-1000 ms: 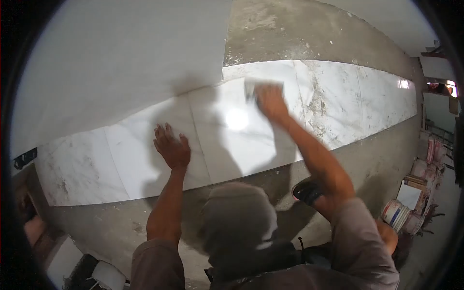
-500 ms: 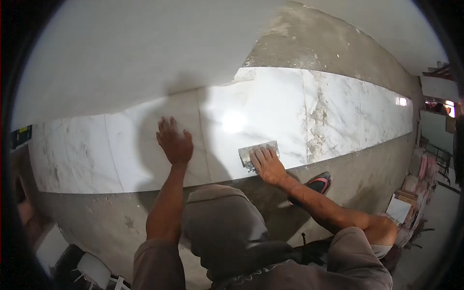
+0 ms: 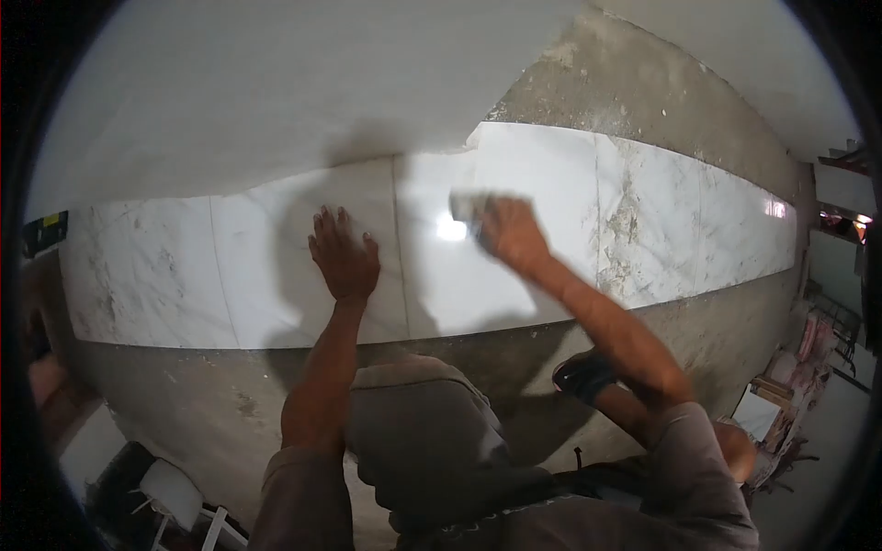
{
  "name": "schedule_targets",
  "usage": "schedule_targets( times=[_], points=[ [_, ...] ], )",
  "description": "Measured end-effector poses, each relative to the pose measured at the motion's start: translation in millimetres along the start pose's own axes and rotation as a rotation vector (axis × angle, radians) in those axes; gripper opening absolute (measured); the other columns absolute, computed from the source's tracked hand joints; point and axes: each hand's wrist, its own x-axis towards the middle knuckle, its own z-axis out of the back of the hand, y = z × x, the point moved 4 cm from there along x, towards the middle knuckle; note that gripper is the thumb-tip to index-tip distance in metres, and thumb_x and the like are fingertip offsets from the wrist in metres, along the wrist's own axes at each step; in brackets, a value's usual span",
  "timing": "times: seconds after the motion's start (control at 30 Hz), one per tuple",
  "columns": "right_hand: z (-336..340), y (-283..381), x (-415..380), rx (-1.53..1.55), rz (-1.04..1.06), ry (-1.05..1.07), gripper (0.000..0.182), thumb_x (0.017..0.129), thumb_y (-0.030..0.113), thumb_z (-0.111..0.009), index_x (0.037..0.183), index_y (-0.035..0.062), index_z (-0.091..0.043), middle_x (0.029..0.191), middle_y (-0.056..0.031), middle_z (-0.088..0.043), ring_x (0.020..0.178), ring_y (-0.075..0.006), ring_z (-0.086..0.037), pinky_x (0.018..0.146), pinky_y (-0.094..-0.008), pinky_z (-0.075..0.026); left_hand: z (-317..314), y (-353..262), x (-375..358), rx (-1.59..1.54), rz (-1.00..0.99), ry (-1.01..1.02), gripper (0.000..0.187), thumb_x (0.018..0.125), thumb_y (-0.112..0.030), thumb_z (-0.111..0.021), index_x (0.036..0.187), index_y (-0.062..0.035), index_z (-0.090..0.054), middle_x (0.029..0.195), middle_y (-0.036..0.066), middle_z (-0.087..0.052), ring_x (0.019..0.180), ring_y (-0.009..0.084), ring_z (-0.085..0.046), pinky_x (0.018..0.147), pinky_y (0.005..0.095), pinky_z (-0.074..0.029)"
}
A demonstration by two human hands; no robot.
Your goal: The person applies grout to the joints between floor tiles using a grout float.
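My left hand lies flat with fingers spread on a white marble-patterned tile, left of a joint. To its right, my right hand is closed on a flat grey rectangular pad. Motion blurs both the pad and the fingers, and its exact kind cannot be made out. The pad is over the upper part of the adjoining white tile, beside a bright light reflection. Whether it touches the tile at this instant cannot be told.
Tiles with grey smears continue to the right. Bare cement lies above and below the tile row. My dark shoe is near the lower edge. A white chair stands lower left; boxes and bundles are at right.
My right hand has moved up the tile with the grey pad, from near its lower edge to near its upper part. My left hand stays flat on its tile. The view has shifted slightly.
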Motion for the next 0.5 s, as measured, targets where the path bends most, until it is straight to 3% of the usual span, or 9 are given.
schedule_targets(
  times=[0.03, 0.07, 0.13, 0.2, 0.27, 0.33, 0.4, 0.47, 0.5],
  points=[
    [-0.1, 27.6, -22.0, -0.112, 0.193, 0.051, 0.045, 0.089, 0.020, -0.057, 0.129, -0.0003, -0.055, 0.122, -0.0226, -0.057, 0.111, -0.0392, -0.056, 0.096, -0.0568, -0.042, 0.1, -0.1, 0.0, 0.002, 0.007, 0.010, 0.062, 0.089, -0.029, -0.057, 0.143, -0.0071, -0.038, 0.153, 0.016, -0.029, 0.144, 0.0328, -0.024, 0.116, 0.0536, -0.018],
    [7.2, 39.3, -23.2, -0.070, 0.178, 0.148, 0.046, 0.089, 0.019, -0.056, 0.131, -0.0012, -0.053, 0.127, -0.0240, -0.055, 0.114, -0.0386, -0.054, 0.097, -0.0585, -0.041, 0.5, 0.7, -0.1, -0.015, -0.003, -0.009, 0.062, 0.089, -0.029, -0.057, 0.143, -0.0071, -0.038, 0.153, 0.016, -0.029, 0.144, 0.0326, -0.024, 0.116, 0.0535, -0.018],
    [-15.4, 7.5, -8.2, -0.234, 0.157, -0.025, 0.052, 0.085, 0.019, -0.061, 0.134, 0.0038, -0.051, 0.125, -0.0209, -0.054, 0.115, -0.0402, -0.053, 0.098, -0.0565, -0.039, -0.9, 2.4, -2.6, -0.045, -0.027, -0.037, 0.062, 0.089, -0.029, -0.057, 0.143, -0.0070, -0.039, 0.153, 0.015, -0.029, 0.144, 0.0324, -0.024, 0.116, 0.0533, -0.018],
    [12.2, -36.6, 38.7, -0.114, -0.115, 0.015, 0.047, 0.084, 0.018, -0.061, 0.128, 0.0056, -0.055, 0.117, -0.0184, -0.057, 0.109, -0.0357, -0.054, 0.095, -0.0530, -0.040, -0.6, 0.9, -3.5, -0.065, -0.012, -0.027, 0.062, 0.088, -0.030, -0.057, 0.143, -0.0070, -0.039, 0.153, 0.015, -0.029, 0.144, 0.0324, -0.023, 0.116, 0.0530, -0.018],
    [21.0, -70.5, 58.5, -0.176, -0.147, -0.015, 0.046, 0.078, 0.017, -0.065, 0.122, 0.0081, -0.057, 0.113, -0.0162, -0.057, 0.110, -0.0331, -0.053, 0.093, -0.0472, -0.041, 0.8, 3.3, 0.3, -0.050, -0.009, -0.024, 0.062, 0.088, -0.030, -0.057, 0.143, -0.0072, -0.039, 0.153, 0.015, -0.029, 0.144, 0.0324, -0.023, 0.117, 0.0527, -0.018],
    [27.6, -62.0, 40.3, -0.149, -0.188, 0.002, 0.045, 0.077, 0.015, -0.065, 0.120, 0.0062, -0.057, 0.113, -0.0160, -0.056, 0.109, -0.0330, -0.053, 0.093, -0.0470, -0.041, -1.1, 1.7, -1.3, -0.018, 0.002, -0.011, 0.062, 0.089, -0.030, -0.057, 0.143, -0.0077, -0.038, 0.153, 0.015, -0.030, 0.145, 0.0324, -0.023, 0.117, 0.0524, -0.017],
    [29.4, -24.1, 7.2, -0.112, -0.063, -0.154, 0.024, 0.086, 0.016, -0.056, 0.105, 0.0023, -0.062, 0.104, -0.0161, -0.058, 0.099, -0.0320, -0.056, 0.086, -0.0499, -0.043, -2.3, 2.1, -3.4, -0.040, -0.006, -0.032, 0.062, 0.089, -0.031, -0.056, 0.144, -0.0075, -0.038, 0.153, 0.015, -0.030, 0.145, 0.0321, -0.023, 0.117, 0.0523, -0.016],
    [16.8, 9.1, -14.6, -0.132, 0.053, -0.108, 0.023, 0.085, 0.015, -0.057, 0.100, -0.0021, -0.061, 0.103, -0.0180, -0.057, 0.099, -0.0325, -0.055, 0.085, -0.0518, -0.044, -2.1, 2.8, -3.2, -0.039, -0.006, -0.029, 0.063, 0.089, -0.031, -0.056, 0.144, -0.0073, -0.037, 0.153, 0.015, -0.030, 0.145, 0.0319, -0.023, 0.117, 0.0523, -0.016],
    [21.0, 13.0, -13.6, 0.001, 0.058, -0.232, 0.026, 0.083, 0.015, -0.058, 0.098, -0.0050, -0.061, 0.102, -0.0193, -0.056, 0.097, -0.0321, -0.054, 0.082, -0.0497, -0.045, -3.1, 1.7, -2.4, -0.031, 0.000, -0.017, 0.063, 0.089, -0.031, -0.056, 0.144, -0.0071, -0.037, 0.153, 0.015, -0.030, 0.145, 0.0318, -0.023, 0.117, 0.0524, -0.016]
  ],
)
